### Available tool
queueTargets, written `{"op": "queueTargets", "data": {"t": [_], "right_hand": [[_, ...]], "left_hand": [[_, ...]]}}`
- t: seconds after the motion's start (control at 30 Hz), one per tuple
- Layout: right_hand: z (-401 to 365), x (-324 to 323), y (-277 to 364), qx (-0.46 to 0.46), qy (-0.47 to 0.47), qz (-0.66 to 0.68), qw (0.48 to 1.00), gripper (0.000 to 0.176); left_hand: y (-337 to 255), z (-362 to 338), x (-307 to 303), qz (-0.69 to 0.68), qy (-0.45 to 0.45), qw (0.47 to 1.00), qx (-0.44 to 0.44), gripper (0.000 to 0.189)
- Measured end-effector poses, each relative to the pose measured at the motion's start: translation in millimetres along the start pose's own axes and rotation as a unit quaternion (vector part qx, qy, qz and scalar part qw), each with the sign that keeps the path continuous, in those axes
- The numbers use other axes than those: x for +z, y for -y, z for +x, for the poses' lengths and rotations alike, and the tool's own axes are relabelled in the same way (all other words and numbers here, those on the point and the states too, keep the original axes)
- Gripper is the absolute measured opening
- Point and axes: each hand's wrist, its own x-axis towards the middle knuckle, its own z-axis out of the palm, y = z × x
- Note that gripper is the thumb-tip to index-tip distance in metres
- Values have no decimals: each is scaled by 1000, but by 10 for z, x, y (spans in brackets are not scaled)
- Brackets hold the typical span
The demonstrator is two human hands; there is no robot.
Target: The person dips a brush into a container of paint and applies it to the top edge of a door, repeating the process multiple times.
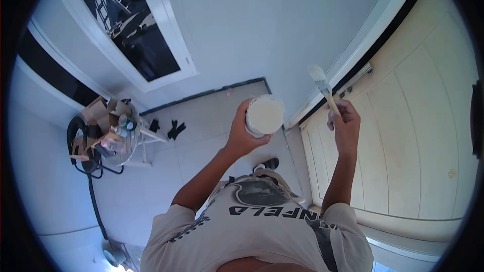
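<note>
My left hand (242, 133) is wrapped round a tub of off-white paint (265, 116), held out in front of my chest with its top facing up. Some of the fingers are hidden behind the tub. To the right, my right hand (345, 123) grips the wooden handle of a paintbrush (322, 83). The brush points up and away, its bristles coated in whitish paint. Its tip is close to the white door frame (348, 53); whether it touches cannot be made out.
A cream door (403, 121) with a handle (359, 74) stands on my right. At left, a small table (120, 158) bears bottles and cardboard boxes. Black gloves (175, 130) lie on the tiled floor (201, 121). A white-framed window (176, 45) is ahead left.
</note>
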Motion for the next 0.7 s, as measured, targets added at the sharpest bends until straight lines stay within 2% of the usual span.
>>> {"op": "queueTargets", "data": {"t": [0.03, 0.07, 0.1, 0.17, 0.3, 0.4, 0.57, 0.7], "right_hand": [[76, 23, 35, -64, 36, -4, 997, 23], [151, -20, 133, -87, 91, -31, 992, 25], [209, -67, 229, -74, 96, -29, 992, 25], [277, -76, 441, -106, 147, -74, 981, 28], [353, 13, 693, -96, 209, -63, 971, 27], [360, 195, 681, -129, 236, -48, 962, 26], [255, 685, 602, -175, 310, -95, 930, 25], [251, 1101, 414, -124, 338, -32, 933, 22]], "left_hand": [[32, 6, -5, 12, -16, 1000, 13, 102], [52, 14, -1, 23, -29, 999, 29, 104], [81, 31, 0, 25, -32, 999, 14, 104], [131, 30, -51, 36, -36, 997, 63, 106], [116, -41, -74, 20, -56, 998, 38, 109], [176, -124, -66, 34, -60, 996, 52, 113], [98, -435, -269, 36, -81, 996, 23, 117], [153, -620, -423, 60, -103, 993, 3, 118]]}}
